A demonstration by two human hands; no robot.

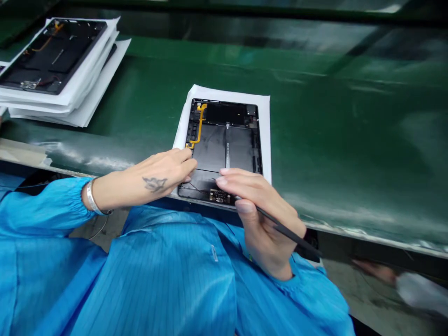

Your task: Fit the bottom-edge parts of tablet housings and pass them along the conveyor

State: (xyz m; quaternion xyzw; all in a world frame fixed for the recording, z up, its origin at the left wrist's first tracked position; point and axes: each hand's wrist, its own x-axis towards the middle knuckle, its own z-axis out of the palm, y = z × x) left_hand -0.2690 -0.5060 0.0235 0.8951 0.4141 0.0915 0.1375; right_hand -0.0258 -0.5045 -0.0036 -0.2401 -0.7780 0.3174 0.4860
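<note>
An opened tablet housing (241, 144) lies on a white sheet (265, 140), its dark inside facing up. Inside are black battery packs (210, 149), an orange flex cable (200, 126) along the left side and a small circuit board (220, 195) at the near edge. My left hand (157, 175) grips the housing's near left edge with bent fingers, close to thin dark wires; what its fingertips press is partly hidden. In my right hand (262, 205) is a slim black stick-like tool (283, 229), held like a pen, its fine tip over the near part of the housing.
At the far left, a stack of white sheets (87, 88) carries another opened tablet housing (52, 56). The green bench top (343, 140) runs across the view, its near edge in front of my blue smock. A blurred shape (420, 291) is low at the right.
</note>
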